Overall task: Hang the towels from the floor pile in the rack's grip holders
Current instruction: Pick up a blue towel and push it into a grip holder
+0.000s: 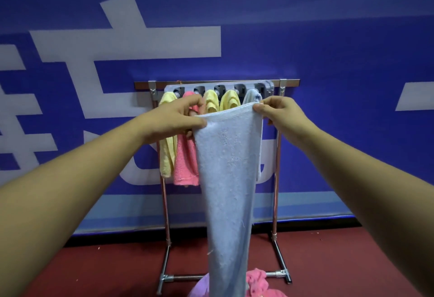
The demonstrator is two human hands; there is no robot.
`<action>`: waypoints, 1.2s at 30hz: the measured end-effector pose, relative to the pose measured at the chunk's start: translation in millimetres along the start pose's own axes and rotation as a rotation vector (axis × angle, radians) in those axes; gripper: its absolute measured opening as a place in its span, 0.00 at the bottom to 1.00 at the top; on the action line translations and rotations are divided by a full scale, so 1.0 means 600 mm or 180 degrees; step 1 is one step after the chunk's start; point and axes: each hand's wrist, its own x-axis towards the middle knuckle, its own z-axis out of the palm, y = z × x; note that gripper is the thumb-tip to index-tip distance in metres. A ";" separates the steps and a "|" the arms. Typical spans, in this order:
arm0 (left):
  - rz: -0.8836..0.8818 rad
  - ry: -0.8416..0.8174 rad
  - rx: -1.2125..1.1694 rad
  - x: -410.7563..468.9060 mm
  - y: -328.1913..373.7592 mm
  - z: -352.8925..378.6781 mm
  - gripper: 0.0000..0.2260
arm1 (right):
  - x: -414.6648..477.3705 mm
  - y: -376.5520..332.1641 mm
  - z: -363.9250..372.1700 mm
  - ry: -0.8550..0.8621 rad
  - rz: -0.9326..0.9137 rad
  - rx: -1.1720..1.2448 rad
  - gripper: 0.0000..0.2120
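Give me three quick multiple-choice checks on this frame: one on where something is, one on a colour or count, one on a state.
1. Where is the floor pile?
A. Left of the rack
B. At the rack's base, bottom centre
C. On the rack's top bar

2. How many yellow towels hang in the holders?
A. One
B. Two
C. Three

3. How is the light blue towel held?
A. By its top edge, in both hands
B. In one hand only
C. It lies on the floor

Answers:
B: the floor pile sits by the rack foot bar.
C: yellow towels.
A: left hand and right hand pinch the light blue towel.
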 end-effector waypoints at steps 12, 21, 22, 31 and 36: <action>0.0487 -0.0612 0.1962 0.004 0.049 0.042 0.10 | 0.006 0.012 0.013 -0.0087 0.0566 0.0426 0.12; 0.1258 -0.0874 0.2020 0.017 0.051 0.064 0.04 | -0.012 -0.006 0.037 -0.0718 0.0845 0.0872 0.05; 0.1104 -0.0840 0.2158 0.019 0.051 0.065 0.04 | -0.013 -0.010 0.039 -0.0710 0.0821 0.0875 0.05; 0.0308 0.0818 0.1507 0.043 0.014 0.054 0.08 | -0.033 -0.032 0.058 -0.0808 0.0733 0.1529 0.09; 0.0254 0.1054 0.1258 0.045 0.021 0.058 0.08 | -0.034 -0.036 0.063 -0.0839 0.0710 0.1809 0.09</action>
